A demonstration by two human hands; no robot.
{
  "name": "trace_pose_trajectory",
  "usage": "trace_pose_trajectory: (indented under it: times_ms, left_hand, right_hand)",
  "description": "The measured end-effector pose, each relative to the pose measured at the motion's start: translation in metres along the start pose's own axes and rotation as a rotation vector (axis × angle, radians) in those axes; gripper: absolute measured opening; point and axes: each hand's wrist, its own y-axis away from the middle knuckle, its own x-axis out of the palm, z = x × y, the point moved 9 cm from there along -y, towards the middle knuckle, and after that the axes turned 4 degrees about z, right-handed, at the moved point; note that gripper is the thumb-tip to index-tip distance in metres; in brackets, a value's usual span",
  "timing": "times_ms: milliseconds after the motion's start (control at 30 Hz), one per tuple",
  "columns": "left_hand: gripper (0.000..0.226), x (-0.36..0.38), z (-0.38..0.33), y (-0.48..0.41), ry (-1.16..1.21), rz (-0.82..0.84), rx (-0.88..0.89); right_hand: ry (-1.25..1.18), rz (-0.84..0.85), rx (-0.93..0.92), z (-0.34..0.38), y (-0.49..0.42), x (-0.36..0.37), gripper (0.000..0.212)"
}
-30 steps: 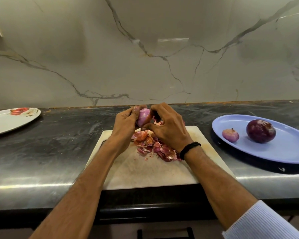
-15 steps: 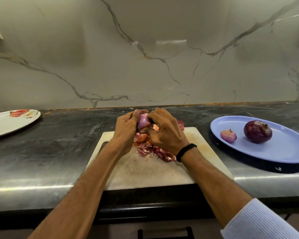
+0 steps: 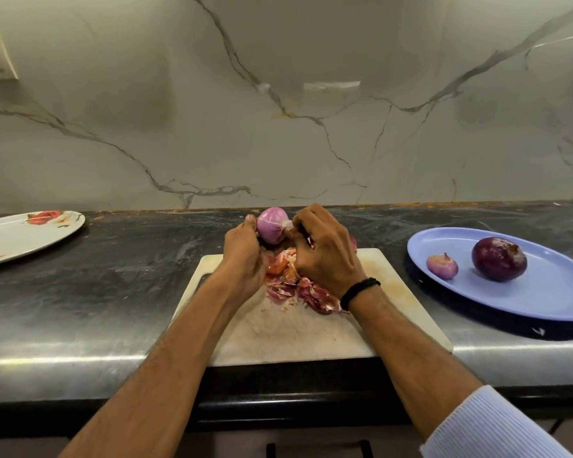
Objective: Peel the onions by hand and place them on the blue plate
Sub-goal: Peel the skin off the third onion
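Now, left hand (image 3: 244, 256) gripping smooth pink onion (image 3: 271, 229), papery skins (image 3: 295, 285).

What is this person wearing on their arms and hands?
Both hands are bare, with no gloves or rings that I can see. The left hand and its forearm have nothing on them as far as the picture shows. The right hand has a thin black band around its wrist, and further up that arm is a pale blue ribbed sleeve.
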Motion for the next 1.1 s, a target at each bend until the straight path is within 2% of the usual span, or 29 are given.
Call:
trace_pose_trajectory:
  times_ms: [167, 233, 433, 567, 667, 733, 800, 900, 1000, 1100]
  left_hand:
    - [0.037, -0.011, -0.013, -0.003, 0.073, -0.019, -0.006]
    - [0.037, -0.015, -0.016, -0.006, 0.105, -0.032, 0.007]
    - [0.035, -0.010, -0.008, -0.004, 0.138, -0.008, -0.022]
    - [0.025, -0.007, -0.007, -0.004, 0.178, 0.019, -0.049]
    - [0.028, -0.004, -0.007, -0.003, 0.162, 0.046, -0.042]
    - [0.032, -0.002, -0.008, -0.003, 0.083, 0.063, -0.027]
    - [0.035, -0.002, -0.012, -0.003, -0.061, 0.064, 0.026]
    - [0.027, 0.005, -0.016, -0.001, -0.201, 0.125, 0.129]
    - [0.026, 0.007, -0.018, 0.002, -0.253, 0.139, 0.155]
    - [0.037, 0.004, -0.020, 0.001, -0.157, 0.118, 0.130]
  right_hand:
    - [-0.099, -0.151, 0.231, -0.032, 0.004, -0.022, 0.020]
    - [-0.077, -0.139, 0.237, -0.036, 0.005, -0.026, 0.014]
    - [-0.008, 0.037, 0.235, -0.034, 0.007, -0.003, 0.006]
    - [0.001, 0.032, 0.221, -0.033, 0.007, -0.004, 0.009]
    - [-0.038, 0.001, 0.194, -0.027, 0.005, -0.006, 0.004]
    - [-0.090, 0.006, 0.182, -0.024, 0.005, -0.006, 0.018]
    - [-0.138, 0.037, 0.191, -0.024, 0.003, -0.003, 0.043]
    - [-0.136, 0.117, 0.175, -0.024, 0.002, 0.006, 0.068]
    - [-0.115, 0.133, 0.161, -0.025, 0.002, 0.010, 0.060]
    - [-0.196, 0.120, 0.298, -0.034, 0.004, 0.006, 0.052]
